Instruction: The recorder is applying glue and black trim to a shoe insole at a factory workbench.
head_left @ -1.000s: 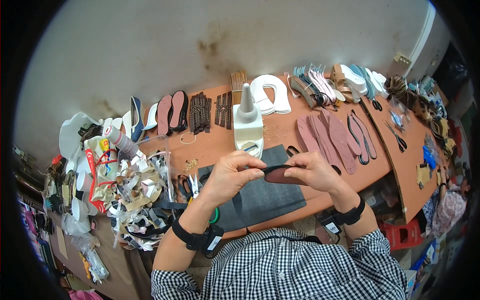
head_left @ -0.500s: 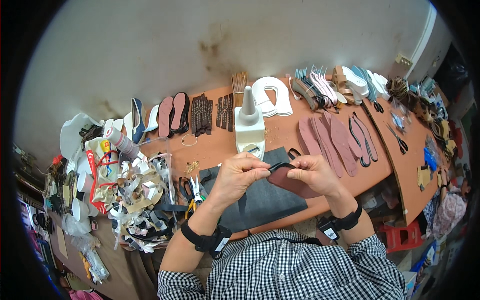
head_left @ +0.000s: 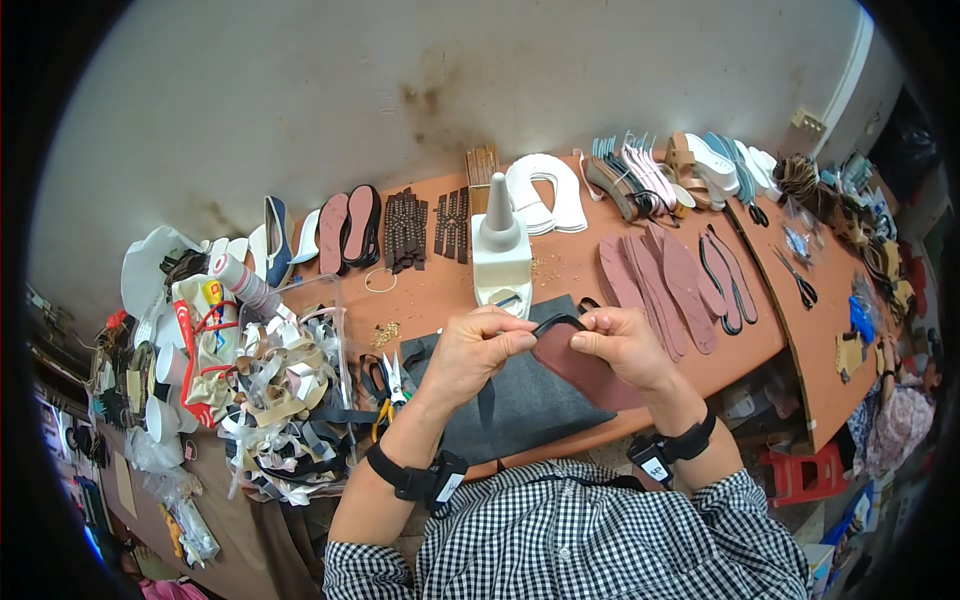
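Observation:
Both hands meet over the near middle of the table. My right hand (head_left: 630, 348) is closed on a reddish-brown shoe insole (head_left: 585, 375), thumb on its face. Around the insole's far end curves a narrow black edging strip (head_left: 558, 321). My left hand (head_left: 478, 350) pinches that strip at the insole's left side. Under the hands lies a dark grey mat (head_left: 530, 410). Just beyond stands a white dispenser-like device with a grey cone (head_left: 500, 225) on top.
More insoles (head_left: 680, 280) lie at right, near scissors (head_left: 797, 280). To the left, a clear bin (head_left: 340, 320) overflows with strap scraps beside snips (head_left: 395, 380). Brown woven straps (head_left: 406, 230), a white U-shaped stack (head_left: 570, 195) and sandals (head_left: 700, 165) line the back.
The insole has turned in my hands, so more of its reddish face shows and the black strip now arches over its far end. Both hands keep their grip nearly in place.

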### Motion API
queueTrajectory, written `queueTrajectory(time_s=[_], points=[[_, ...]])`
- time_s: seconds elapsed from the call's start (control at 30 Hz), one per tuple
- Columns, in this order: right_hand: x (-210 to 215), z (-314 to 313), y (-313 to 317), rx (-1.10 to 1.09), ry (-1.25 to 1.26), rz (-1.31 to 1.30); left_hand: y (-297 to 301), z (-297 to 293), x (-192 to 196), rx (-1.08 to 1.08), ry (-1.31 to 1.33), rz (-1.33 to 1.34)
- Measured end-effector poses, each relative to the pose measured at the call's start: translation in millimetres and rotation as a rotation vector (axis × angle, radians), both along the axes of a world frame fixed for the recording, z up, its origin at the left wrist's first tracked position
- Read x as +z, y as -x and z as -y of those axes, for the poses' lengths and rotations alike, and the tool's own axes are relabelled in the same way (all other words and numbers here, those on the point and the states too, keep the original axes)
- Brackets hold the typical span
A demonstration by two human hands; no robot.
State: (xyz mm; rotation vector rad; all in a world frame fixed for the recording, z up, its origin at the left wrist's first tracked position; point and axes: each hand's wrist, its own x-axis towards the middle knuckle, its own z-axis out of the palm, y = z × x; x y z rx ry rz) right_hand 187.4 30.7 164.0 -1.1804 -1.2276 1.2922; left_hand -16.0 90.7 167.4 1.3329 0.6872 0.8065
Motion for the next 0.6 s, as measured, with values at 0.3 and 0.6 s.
queueTrajectory(time_s=[0.3,0.6], points=[[-15,-7,8,-0.061,-0.029,-0.117,-3,-1,0,0.073,0.101,-0.079],[-19,-13,17,-0.103,0.027,-0.298,-5,-2,-9,0.154,0.196,0.067]])
